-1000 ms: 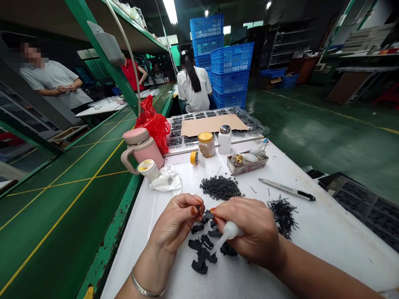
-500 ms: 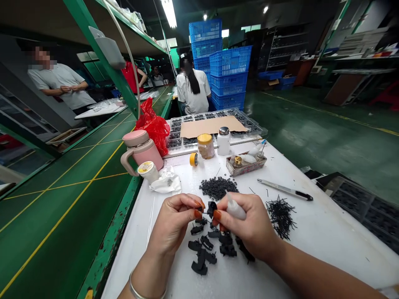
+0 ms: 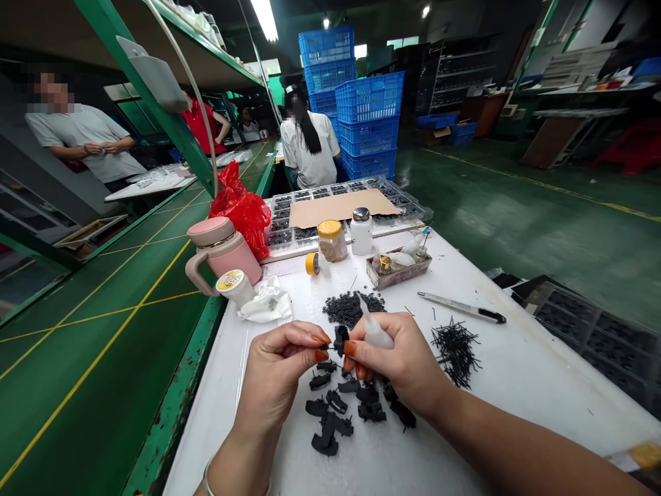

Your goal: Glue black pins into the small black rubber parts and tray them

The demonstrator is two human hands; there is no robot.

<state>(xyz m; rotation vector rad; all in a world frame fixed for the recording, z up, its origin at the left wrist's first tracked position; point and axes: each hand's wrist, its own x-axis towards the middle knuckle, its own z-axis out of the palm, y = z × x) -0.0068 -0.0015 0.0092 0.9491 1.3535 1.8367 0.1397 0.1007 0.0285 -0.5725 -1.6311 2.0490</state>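
Note:
In the head view my right hand (image 3: 407,355) is closed, pinching a black plastic part (image 3: 341,336) between thumb and fingers. A small white squeeze bottle (image 3: 376,333) with a narrow pointed nozzle is tucked in the same hand, tip upward. My left hand (image 3: 276,375) is closed in a fingertip pinch on a small, thin black pin (image 3: 331,347), which meets the part's left side; most of it is hidden by the fingers. Below both hands several similar black parts (image 3: 325,435) lie scattered on the white table (image 3: 392,461).
A heap of small black rings (image 3: 343,308) lies behind the hands, with black pins (image 3: 456,353) and a pen (image 3: 461,307) rightward. Farther back stand a pink mug (image 3: 232,251), a yellow-lidded jar (image 3: 332,241), a white bottle (image 3: 361,233) and a small box (image 3: 399,268). Co-workers are beyond.
The view has turned slightly, so the scene sits farther left. My left fingertips now hold the pin against the black part; before, a small gap showed between them.

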